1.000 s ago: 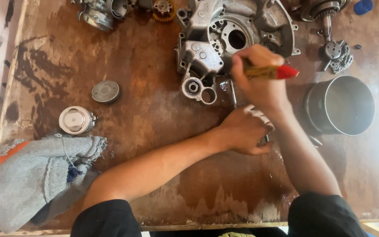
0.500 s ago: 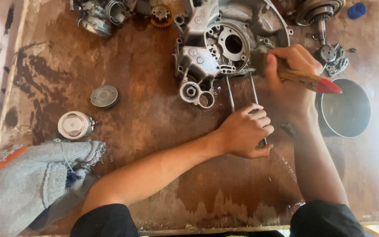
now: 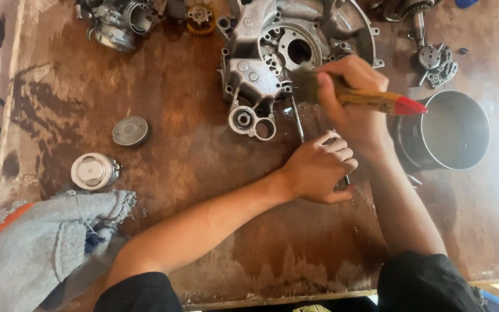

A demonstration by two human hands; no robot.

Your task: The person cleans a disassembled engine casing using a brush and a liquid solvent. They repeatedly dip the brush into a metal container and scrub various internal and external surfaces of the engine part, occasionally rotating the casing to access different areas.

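Right hand (image 3: 350, 104), centre-right of frame: fingers wrapped tight round a paintbrush (image 3: 356, 98) with wooden handle and red tip, bristles pointing left and pressed to the lower right edge of the engine crankcase (image 3: 287, 52). Held low and almost level, apparently to work the bristles into the casting's recesses.

Left hand (image 3: 319, 167), just below: fingers curled narrow, pinning down 2 long metal studs (image 3: 298, 124) on the wet board. Upper ends of the studs reach the crankcase beside the bristles; lower end of 1 shows under the little finger. Grip judged a steadying one, keeping the rods from rolling under the brush.

Crankcase: upper centre of frame, flat on the wooden tabletop (image 3: 203, 156), open face up, bearing bores towards the viewer.

Steel pot (image 3: 446, 130): right of frame, just beside the right wrist, open mouth up, contents not discernible. Placed within easy reach of the brush hand, likely for dipping.

Elsewhere:
- Round grey cap (image 3: 130, 131) and piston (image 3: 92, 171), left of frame, well apart from both hands.
- Grey and orange rag (image 3: 36, 248), lower left corner.
- Carburettor (image 3: 116, 20) and brass gear (image 3: 199, 16), upper left edge.
- Shaft with chain (image 3: 434, 55), upper right.

Tabletop dark and glistening round the hands, dry and stained towards the left.
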